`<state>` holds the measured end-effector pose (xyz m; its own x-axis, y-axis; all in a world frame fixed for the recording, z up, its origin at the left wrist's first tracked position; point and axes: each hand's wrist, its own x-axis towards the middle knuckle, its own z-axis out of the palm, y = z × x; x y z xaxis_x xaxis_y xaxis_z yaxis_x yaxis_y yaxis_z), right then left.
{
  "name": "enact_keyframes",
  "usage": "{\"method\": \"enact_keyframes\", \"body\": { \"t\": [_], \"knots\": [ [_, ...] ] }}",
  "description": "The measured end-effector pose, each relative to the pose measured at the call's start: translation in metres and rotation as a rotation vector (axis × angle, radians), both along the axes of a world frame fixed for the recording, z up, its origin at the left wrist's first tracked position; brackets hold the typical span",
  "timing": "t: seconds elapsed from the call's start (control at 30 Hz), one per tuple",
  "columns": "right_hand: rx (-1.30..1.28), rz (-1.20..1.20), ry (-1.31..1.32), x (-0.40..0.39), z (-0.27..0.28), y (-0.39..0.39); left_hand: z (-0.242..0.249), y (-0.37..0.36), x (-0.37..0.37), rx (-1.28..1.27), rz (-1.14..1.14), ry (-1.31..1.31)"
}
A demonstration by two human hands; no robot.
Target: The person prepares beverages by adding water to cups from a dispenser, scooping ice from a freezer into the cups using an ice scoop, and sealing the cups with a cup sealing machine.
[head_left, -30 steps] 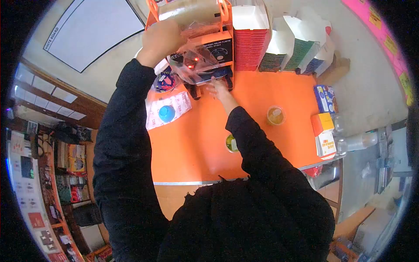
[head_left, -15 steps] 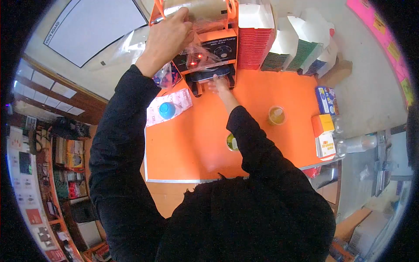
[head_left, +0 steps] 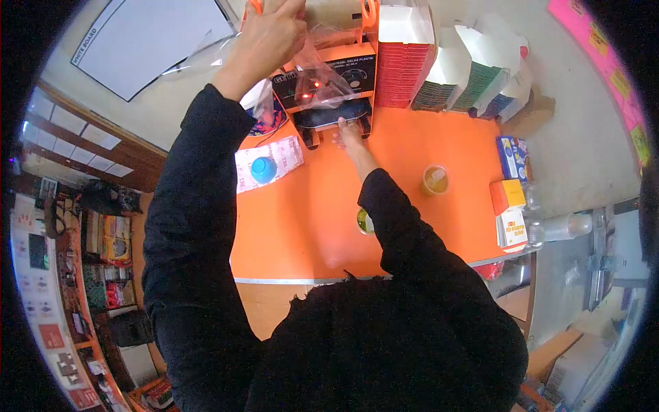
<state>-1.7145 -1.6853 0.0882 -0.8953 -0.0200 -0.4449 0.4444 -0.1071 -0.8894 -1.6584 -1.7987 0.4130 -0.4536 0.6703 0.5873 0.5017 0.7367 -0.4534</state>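
While the left hand (head_left: 271, 34) is raised high at the top of the view, closed in a pinch on a clear, crinkled plastic film sheet (head_left: 319, 69), the film hangs from the grip down across the front of the orange cup-sealing machine (head_left: 336, 75) with its 2 red indicator lights.

Item 1: right hand (head_left: 347, 132), extended flat and mostly open, fingertips at the dark tray slot (head_left: 333, 115) at the machine's base; whether it grips anything there cannot be told.

Item 2: orange tabletop (head_left: 309, 220), bearing the machine at its far edge.

Item 3: round blue lid (head_left: 263, 169) lying on a white printed plastic packet (head_left: 268, 163), left of the machine.

Item 4: clear cup of amber drink (head_left: 434, 180), standing apart to the right of the right arm.

Item 5: small green-topped cup (head_left: 364, 221), partly hidden beside the right sleeve.

Item 6: stack of red-and-white cardboard boxes (head_left: 401, 55), just beside the machine; further folded cartons (head_left: 473, 69) to its right.

Step in hand, as judged: lifting the film clear of the machine while the other hand attends to the tray. Next move likely calls for keeping the film taut and off the tray slot, so the right hand has free access.
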Motion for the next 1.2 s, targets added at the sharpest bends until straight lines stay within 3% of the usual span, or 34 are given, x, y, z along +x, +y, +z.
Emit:
{"method": "enact_keyframes", "body": {
  "t": [0.03,0.1,0.23,0.33,0.43,0.53,0.63,0.7,0.9,1.0,1.1,1.17,1.2],
  "knots": [
    [0.013,0.001,-0.012,0.004,0.0,0.001,-0.001,-0.002,-0.007,0.0,0.0,-0.003],
    [0.028,0.002,-0.026,0.011,-0.001,0.003,0.0,-0.003,-0.014,0.282,0.032,-0.25],
    [0.021,0.012,-0.009,0.028,-0.005,0.008,0.014,-0.003,0.006,0.173,0.134,-0.419],
    [0.006,0.026,0.014,0.045,0.001,0.014,0.01,0.012,0.032,0.085,0.191,-0.003],
    [-0.015,0.032,0.028,0.059,0.0,0.018,-0.002,0.017,0.044,0.279,0.261,0.041],
    [-0.043,0.026,0.019,0.076,-0.005,0.023,-0.017,0.009,0.053,0.566,0.221,-0.391],
    [-0.117,0.028,0.029,0.093,-0.008,0.028,-0.065,0.013,0.068,0.763,0.179,-0.349],
    [-0.159,0.03,0.029,0.107,-0.003,0.031,-0.105,0.024,0.075,0.83,0.224,-0.458],
    [-0.243,0.026,0.041,0.124,0.001,0.039,-0.224,0.056,0.077,0.975,0.287,-0.367],
    [-0.27,0.014,0.006,0.127,-0.001,0.037,-0.243,0.058,0.064,1.026,0.318,-0.399],
    [-0.256,-0.019,-0.075,0.128,0.0,0.039,-0.242,0.058,0.054,0.912,0.275,-0.487],
    [-0.328,0.079,-0.096,0.128,-0.001,0.048,-0.242,0.054,0.048,1.281,0.17,-0.62],
    [-0.328,0.077,-0.095,0.127,0.006,0.055,-0.229,0.05,0.05,1.28,0.168,-0.621]
  ]
}}
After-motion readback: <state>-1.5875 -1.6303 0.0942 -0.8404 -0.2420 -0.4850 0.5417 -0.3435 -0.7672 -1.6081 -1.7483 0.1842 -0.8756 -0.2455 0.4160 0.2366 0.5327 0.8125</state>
